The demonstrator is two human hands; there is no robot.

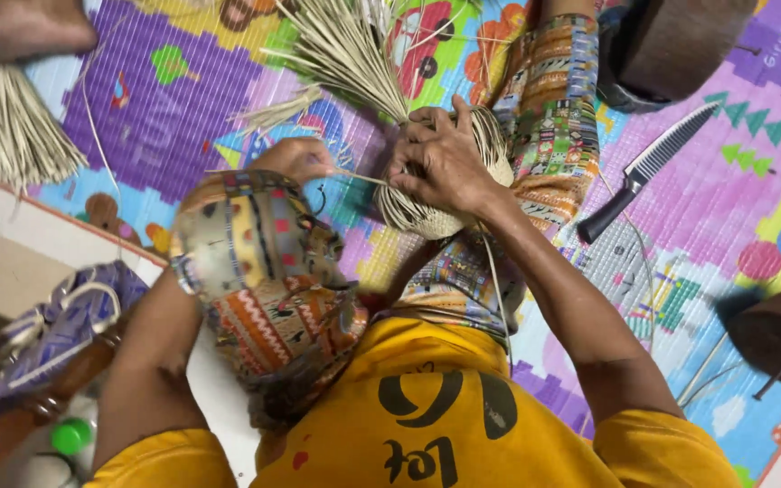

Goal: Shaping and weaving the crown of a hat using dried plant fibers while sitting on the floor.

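Item: round pale woven-straw basket (449, 185), loose strand ends fanning up-left, on colourful play mat (707, 226) betw. knees; right hand (440, 163) grip closed over it, left hand (296, 158) just beside, pinching one thin straw strand (359, 177).

A small woven basket (449, 194) of pale straw-coloured fibre sits in the middle of the scene, over the person's patterned lap and the bright play mat. Its finished part is a rounded, tightly wound body — rows of fine coils show on its right side and along its lower edge. From its top, a thick sheaf of loose, unwoven strands (345, 54) fans out up and to the left, spreading wide toward the far edge. One thin strand (359, 176) runs out sideways to the left of the body; another hangs down from it toward the near side.
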